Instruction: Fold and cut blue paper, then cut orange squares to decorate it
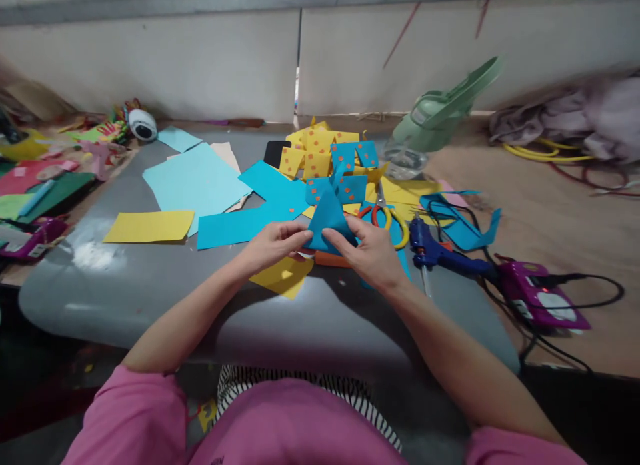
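Observation:
My left hand (273, 245) and my right hand (367, 252) both pinch a folded blue paper piece (327, 218) just above the grey table (150, 285). The fingers of each hand close on its lower corners. A yellow paper scrap (285, 277) lies under my left hand, and an orange strip (333, 259) shows between the hands. Behind the held piece lie blue and yellow folded pieces with orange dots (325, 158).
Orange-and-yellow scissors (387, 215) and a blue glue gun (440, 252) lie right of my right hand. A purple device (540, 298) with black cables sits farther right. Light blue sheets (195, 178), a yellow sheet (150, 226), a green jug (435, 118) and craft clutter (45, 178) surround.

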